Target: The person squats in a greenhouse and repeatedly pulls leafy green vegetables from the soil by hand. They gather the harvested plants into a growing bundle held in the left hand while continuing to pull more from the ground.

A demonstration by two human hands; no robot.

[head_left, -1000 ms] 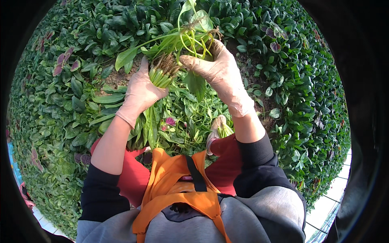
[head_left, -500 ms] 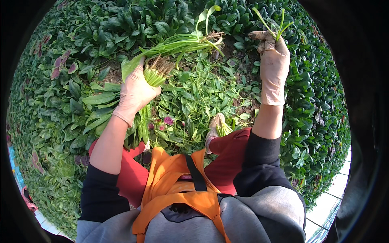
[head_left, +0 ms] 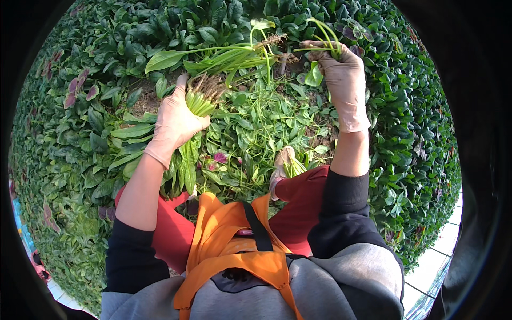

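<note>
My left hand [head_left: 173,120], in a pale thin glove, is closed round a bunch of spinach [head_left: 199,104]. The cut-looking pale stems and brown roots point up and away, while the long leaves hang down below the hand. In the same kind of glove, with soil-darkened fingertips, my right hand [head_left: 345,85] pinches a few thin green spinach stalks [head_left: 326,37]. Between the hands, a little farther off, a loose heap of pulled spinach [head_left: 229,60] lies with its roots to the right.
Trampled small leaves and stalks [head_left: 256,128] cover the ground between my feet. More stems [head_left: 294,167] rest by my right shoe [head_left: 281,164]. Dense leafy plants [head_left: 405,122] stand on both sides and ahead, some purple-leaved [head_left: 74,90]. Bare soil [head_left: 144,98] shows beside the left hand.
My right hand has moved left and slightly nearer with its stalks, toward the heap. One more spinach plant now lies on the heap's far side. The left hand has hardly moved.
</note>
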